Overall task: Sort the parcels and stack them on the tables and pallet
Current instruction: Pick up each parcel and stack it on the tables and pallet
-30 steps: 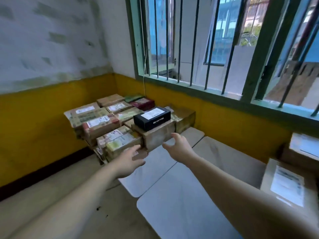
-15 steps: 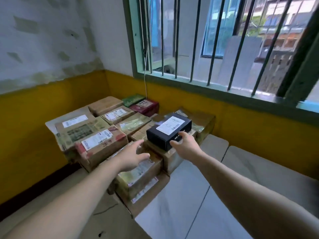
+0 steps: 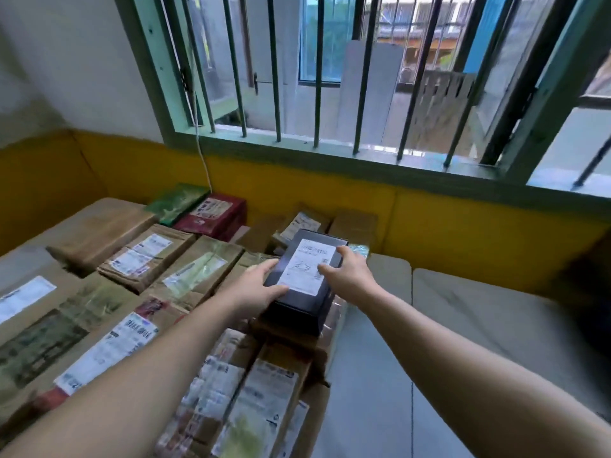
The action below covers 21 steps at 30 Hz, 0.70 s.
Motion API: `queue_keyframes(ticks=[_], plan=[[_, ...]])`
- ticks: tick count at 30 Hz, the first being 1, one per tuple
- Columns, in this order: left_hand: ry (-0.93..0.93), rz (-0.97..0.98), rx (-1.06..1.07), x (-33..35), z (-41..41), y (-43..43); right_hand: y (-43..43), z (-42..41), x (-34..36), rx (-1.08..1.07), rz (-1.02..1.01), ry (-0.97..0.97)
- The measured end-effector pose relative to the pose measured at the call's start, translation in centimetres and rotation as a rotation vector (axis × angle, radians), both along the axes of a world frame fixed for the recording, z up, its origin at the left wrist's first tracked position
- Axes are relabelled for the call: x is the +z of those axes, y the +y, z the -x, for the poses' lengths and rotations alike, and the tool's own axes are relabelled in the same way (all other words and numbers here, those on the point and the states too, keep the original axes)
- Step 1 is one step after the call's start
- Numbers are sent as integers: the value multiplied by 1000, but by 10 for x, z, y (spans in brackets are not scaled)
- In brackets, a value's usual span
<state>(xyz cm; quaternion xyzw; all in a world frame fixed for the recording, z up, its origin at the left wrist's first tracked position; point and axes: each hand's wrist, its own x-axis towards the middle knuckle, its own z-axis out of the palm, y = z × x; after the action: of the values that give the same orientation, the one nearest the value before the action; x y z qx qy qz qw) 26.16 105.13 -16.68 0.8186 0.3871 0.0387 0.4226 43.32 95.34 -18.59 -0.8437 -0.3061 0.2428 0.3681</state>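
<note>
As left hand (image 3: 254, 289) and right hand (image 3: 345, 276) curl round its opposite long edges, black box (image 3: 304, 272) reads stiff, light, probably slick; side grip judged best.

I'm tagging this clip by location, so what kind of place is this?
Probably a small parcel sorting room: labelled cardboard parcels lie packed together, the left hand and right hand grip a labelled black box atop them, beside grey tables below a barred window.

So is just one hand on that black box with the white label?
No, the left hand grips the black box at its left edge and the right hand grips its right edge.
</note>
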Motion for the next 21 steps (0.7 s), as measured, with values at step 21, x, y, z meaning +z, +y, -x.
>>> queue_keyframes(ticks=[21], plan=[[-321, 192, -171, 1, -15, 7, 1, 42, -10, -330, -450, 133]])
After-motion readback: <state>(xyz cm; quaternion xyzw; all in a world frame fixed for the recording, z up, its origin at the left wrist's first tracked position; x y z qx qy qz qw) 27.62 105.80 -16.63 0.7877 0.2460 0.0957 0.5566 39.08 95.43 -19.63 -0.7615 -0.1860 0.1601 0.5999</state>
